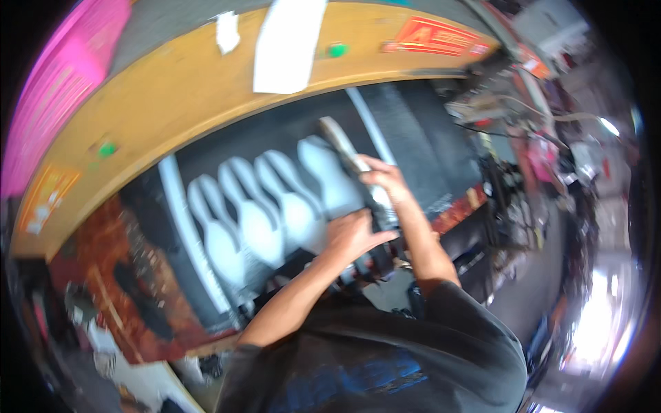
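Observation:
Slim white-grey shoe sole pieces (259, 234) lie side by side in pairs on a black belt (420, 138). My right hand (387, 180) is closed around a long, narrow sole-shaped piece (344, 148), seen nearly edge-on with a pale upper end and a darker lower part. It tilts up and away to the left. Close by, my left hand (351, 237) is at the near end of the rightmost white sole piece (329, 175). Its thumb sticks out to the right, while motion blur and the hand itself hide most of its fingers.
A yellow machine housing (186, 89) arches over the far side of the belt, with a white sheet (289, 48) hanging from it. Pale strips (196, 237) cross the belt. A worn reddish-brown board (131, 282) is at the left, and a pink crate (62, 89) stands at the far left.

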### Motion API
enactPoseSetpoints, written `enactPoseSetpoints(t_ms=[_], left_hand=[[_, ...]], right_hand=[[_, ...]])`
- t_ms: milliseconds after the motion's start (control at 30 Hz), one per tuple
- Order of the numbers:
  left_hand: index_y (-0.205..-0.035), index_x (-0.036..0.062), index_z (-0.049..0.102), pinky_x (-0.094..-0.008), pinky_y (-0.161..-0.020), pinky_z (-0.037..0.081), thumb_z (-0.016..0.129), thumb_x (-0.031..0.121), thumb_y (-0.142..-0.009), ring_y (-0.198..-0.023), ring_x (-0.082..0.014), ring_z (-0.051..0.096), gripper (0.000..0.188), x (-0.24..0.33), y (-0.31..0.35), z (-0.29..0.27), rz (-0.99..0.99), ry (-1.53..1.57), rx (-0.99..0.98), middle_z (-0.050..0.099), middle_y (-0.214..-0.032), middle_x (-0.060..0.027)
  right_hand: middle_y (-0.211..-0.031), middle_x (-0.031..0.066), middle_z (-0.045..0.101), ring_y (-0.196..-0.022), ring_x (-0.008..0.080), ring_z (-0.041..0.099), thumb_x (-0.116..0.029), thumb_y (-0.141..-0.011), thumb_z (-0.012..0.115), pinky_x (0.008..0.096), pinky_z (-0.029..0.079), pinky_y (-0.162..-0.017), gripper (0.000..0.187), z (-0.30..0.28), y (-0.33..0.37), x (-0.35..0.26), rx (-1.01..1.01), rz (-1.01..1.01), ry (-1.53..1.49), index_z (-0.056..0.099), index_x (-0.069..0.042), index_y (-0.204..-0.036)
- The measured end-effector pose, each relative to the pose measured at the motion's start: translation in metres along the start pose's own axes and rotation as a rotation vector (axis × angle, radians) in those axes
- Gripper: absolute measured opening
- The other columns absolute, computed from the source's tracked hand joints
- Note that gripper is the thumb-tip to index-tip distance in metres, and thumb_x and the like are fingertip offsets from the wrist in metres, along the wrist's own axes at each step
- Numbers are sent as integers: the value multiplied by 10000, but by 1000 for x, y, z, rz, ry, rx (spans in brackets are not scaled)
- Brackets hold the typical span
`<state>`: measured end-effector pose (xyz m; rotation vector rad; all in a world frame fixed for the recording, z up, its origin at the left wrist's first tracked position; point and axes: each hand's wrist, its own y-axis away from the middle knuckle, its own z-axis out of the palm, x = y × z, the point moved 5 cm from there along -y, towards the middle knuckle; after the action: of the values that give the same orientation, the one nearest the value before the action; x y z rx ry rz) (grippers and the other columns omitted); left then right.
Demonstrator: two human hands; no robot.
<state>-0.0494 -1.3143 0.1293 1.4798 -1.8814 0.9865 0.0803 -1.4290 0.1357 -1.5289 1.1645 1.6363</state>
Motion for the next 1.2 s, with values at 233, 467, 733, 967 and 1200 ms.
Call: enactPoseSetpoints(t_ms=[233, 467, 733, 967, 1200], left_hand=[[-850, -12, 641, -570, -699, 567, 600, 127, -1020, -727, -476, 716, 223, -17, -2, 20, 141, 13, -73, 695, -750, -260], [-1065, 18, 726, -304, -582, 524, 545, 182, -1110, -638, -99, 626, 249, -126, 179, -157, -786, 303, 351, 688, -780, -26], [-1148, -3, 745, -273, -571, 557, 589, 271, -1127, -637, -131, 675, 316, -142, 266, -173, -959, 480, 621, 738, -811, -78], [-1297, -31, 706, -442, -952, 568, 757, 189, -972, -1069, -352, 717, 396, -95, 108, -164, -399, -230, 558, 749, -1191, -198], [-1383, -19, 670, -500, -1066, 509, 851, 452, -861, -1296, -380, 605, 726, -94, -12, -116, -77, -614, 240, 652, -1430, -185]], right_hand=[[-1306, 131, 738, -1113, 206, 708, -192, -831, 801, 323, 544, -1023, 721, 0, -10, 10, 31, 1, -246, 626, 73, -1479], [-1198, 114, 753, -920, 163, 729, -273, -826, 863, 278, 601, -813, 812, -4, -12, 7, -12, 61, -376, 587, 67, -1511], [-1006, 70, 753, -781, 136, 671, -213, -832, 823, 284, 546, -720, 636, -10, -19, 12, 84, 63, -241, 674, 11, -1409], [-1131, 93, 769, -940, 165, 720, -155, -838, 845, 291, 589, -852, 601, 1, -15, 6, 22, 63, -380, 679, 3, -1393], [-1064, 75, 765, -853, 154, 702, -165, -825, 867, 287, 573, -772, 627, -2, -15, 9, 65, 68, -369, 680, -15, -1404]])
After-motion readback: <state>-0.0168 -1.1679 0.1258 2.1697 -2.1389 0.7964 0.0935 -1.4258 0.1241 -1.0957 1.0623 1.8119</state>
